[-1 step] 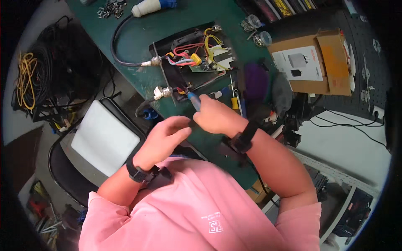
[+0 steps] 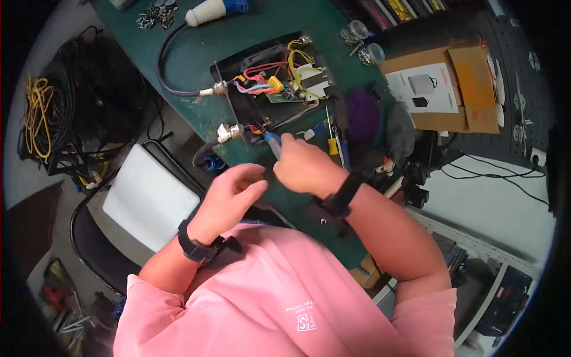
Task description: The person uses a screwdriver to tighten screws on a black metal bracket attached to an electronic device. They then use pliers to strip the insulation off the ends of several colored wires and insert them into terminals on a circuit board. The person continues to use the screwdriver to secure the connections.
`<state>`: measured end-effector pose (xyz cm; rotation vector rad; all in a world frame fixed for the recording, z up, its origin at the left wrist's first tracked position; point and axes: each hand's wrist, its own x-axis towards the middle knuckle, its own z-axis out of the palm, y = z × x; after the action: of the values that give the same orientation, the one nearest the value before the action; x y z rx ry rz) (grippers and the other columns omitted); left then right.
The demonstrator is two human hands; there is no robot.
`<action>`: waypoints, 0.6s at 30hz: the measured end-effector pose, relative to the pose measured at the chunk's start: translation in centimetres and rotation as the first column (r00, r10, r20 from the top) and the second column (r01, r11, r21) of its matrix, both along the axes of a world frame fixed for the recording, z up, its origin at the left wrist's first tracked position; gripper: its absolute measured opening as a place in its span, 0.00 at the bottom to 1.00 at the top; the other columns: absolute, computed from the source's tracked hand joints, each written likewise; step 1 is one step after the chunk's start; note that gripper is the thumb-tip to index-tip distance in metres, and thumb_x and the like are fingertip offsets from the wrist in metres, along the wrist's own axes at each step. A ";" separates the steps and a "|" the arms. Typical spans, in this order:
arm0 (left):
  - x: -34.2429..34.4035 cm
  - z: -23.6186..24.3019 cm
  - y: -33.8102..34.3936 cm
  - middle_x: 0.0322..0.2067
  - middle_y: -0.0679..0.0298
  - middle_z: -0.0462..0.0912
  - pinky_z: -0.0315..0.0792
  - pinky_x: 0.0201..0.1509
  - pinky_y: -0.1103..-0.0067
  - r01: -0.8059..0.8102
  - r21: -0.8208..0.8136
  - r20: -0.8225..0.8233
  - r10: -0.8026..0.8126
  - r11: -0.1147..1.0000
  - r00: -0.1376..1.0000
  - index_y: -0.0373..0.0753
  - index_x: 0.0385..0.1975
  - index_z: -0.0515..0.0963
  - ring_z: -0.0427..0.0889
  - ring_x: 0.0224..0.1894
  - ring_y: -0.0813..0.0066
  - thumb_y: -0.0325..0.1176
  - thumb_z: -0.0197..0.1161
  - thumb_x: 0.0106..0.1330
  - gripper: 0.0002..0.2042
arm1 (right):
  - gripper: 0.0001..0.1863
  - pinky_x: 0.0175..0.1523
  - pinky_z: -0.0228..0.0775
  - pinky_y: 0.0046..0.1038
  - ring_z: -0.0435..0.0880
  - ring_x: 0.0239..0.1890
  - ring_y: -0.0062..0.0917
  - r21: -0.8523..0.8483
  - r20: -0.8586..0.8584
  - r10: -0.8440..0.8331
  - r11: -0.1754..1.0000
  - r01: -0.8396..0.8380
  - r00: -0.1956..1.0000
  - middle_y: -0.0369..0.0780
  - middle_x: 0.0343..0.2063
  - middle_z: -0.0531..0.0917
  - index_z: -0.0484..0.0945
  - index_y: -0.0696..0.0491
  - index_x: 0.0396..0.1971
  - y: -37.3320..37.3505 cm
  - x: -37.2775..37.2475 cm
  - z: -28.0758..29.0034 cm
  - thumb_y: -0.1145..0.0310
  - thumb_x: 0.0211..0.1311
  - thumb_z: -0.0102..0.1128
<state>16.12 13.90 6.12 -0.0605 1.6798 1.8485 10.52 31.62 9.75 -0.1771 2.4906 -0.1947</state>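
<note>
Beyond right hand [image 2: 306, 166], gripping tool [image 2: 273, 143], and left hand [image 2: 227, 195] — empty, half-open — lies enclosure [image 2: 262, 101].

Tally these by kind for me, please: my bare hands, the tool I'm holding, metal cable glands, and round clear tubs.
Bare hands: 2
Held blue-handled tool: 1
Metal cable glands: 2
Round clear tubs: 2
Total: 7

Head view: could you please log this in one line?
Right hand: grips blue-handled tool; left hand: nothing visible; wired box: open on bench
</note>
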 end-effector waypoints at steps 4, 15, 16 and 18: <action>-0.7 1.3 -0.1 0.32 0.59 0.77 0.72 0.36 0.79 -0.295 -0.401 -0.532 0.042 0.867 0.846 0.31 0.42 0.76 0.76 0.31 0.73 0.25 0.63 0.58 0.13 | 0.14 0.38 0.77 0.37 0.83 0.32 0.43 0.142 -0.258 0.130 0.985 -0.095 0.957 0.53 0.34 0.78 0.68 0.61 0.40 -0.7 1.2 -0.5 0.70 0.56 0.54; -3.3 1.9 0.1 0.37 0.52 0.77 0.70 0.46 0.68 -0.435 -0.543 -0.763 -0.205 0.718 0.613 0.33 0.38 0.76 0.75 0.41 0.52 0.25 0.64 0.54 0.11 | 0.19 0.53 0.68 0.45 0.75 0.46 0.55 -0.201 0.175 -0.032 0.977 0.067 0.984 0.56 0.43 0.75 0.68 0.61 0.47 4.5 2.0 5.1 0.70 0.55 0.49; -3.6 2.1 0.2 0.37 0.52 0.77 0.70 0.46 0.68 -0.414 -0.558 -0.760 -0.242 0.719 0.603 0.33 0.38 0.76 0.74 0.41 0.52 0.24 0.64 0.53 0.12 | 0.20 0.53 0.67 0.44 0.75 0.47 0.54 -0.301 0.188 -0.046 0.948 0.102 0.981 0.56 0.43 0.75 0.68 0.60 0.48 5.6 2.7 5.2 0.70 0.55 0.49; -4.6 2.7 0.6 0.37 0.53 0.77 0.70 0.46 0.67 -0.371 -0.592 -0.750 -0.321 0.715 0.578 0.33 0.37 0.77 0.74 0.42 0.53 0.24 0.64 0.52 0.12 | 0.23 0.55 0.65 0.43 0.75 0.47 0.54 -0.493 0.215 -0.071 0.853 0.171 0.974 0.56 0.44 0.75 0.67 0.59 0.52 8.2 4.3 4.1 0.68 0.55 0.50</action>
<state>11.57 14.51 8.83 0.5711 3.0103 1.1082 14.81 39.81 13.87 -0.2058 2.2085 -0.8893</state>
